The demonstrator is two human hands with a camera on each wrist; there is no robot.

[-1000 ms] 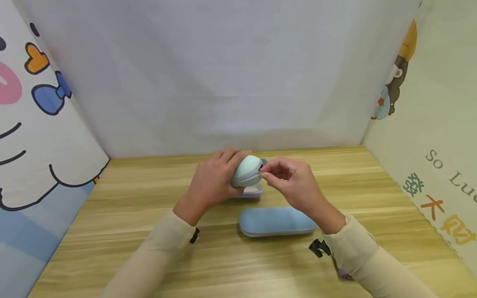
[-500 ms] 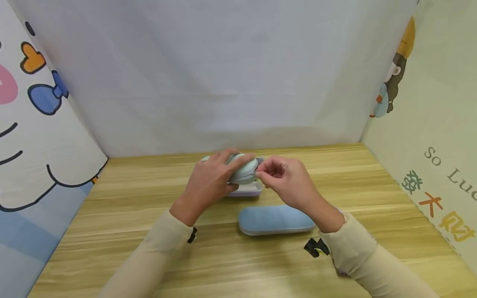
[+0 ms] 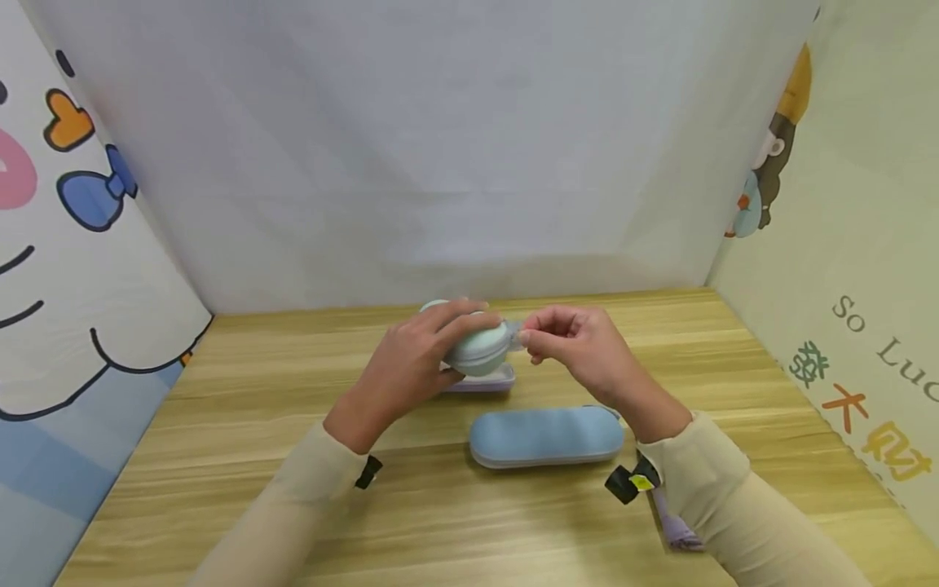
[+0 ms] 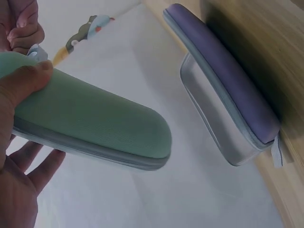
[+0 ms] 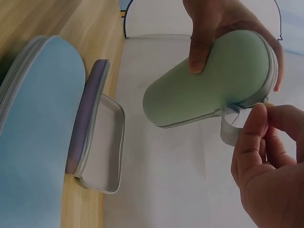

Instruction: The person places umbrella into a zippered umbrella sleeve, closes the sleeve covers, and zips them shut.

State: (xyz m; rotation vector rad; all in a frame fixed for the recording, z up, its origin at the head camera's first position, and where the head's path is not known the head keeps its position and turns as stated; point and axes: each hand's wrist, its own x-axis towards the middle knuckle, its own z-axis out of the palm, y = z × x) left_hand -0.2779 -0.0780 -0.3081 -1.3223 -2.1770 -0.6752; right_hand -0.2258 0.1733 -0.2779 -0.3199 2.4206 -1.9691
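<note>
My left hand (image 3: 411,363) grips a pale green zip case (image 4: 99,114), thumb on one side and fingers on the other, above the table. My right hand (image 3: 587,346) is at the case's near end; its thumb and fingertips pinch the small zipper pull (image 5: 265,99), mostly hidden by them. A grey loop strap (image 5: 230,128) hangs from the case beside those fingertips. The zip looks closed along the side seen in the left wrist view. Behind and below the green case, a purple case (image 4: 228,71) lies on the table with its lid open, pale inside.
A closed blue case (image 3: 546,436) lies on the wooden table (image 3: 440,530) in front of the hands. Beside the right sleeve is a purple cloth-like item (image 3: 678,522), partly covered. White and printed sheets (image 3: 440,163) wall the table's back and sides.
The green case has turned slightly in my left hand's grip, and its grey strap now shows. My right hand has shifted a little to the right, still pinching at the case's end.
</note>
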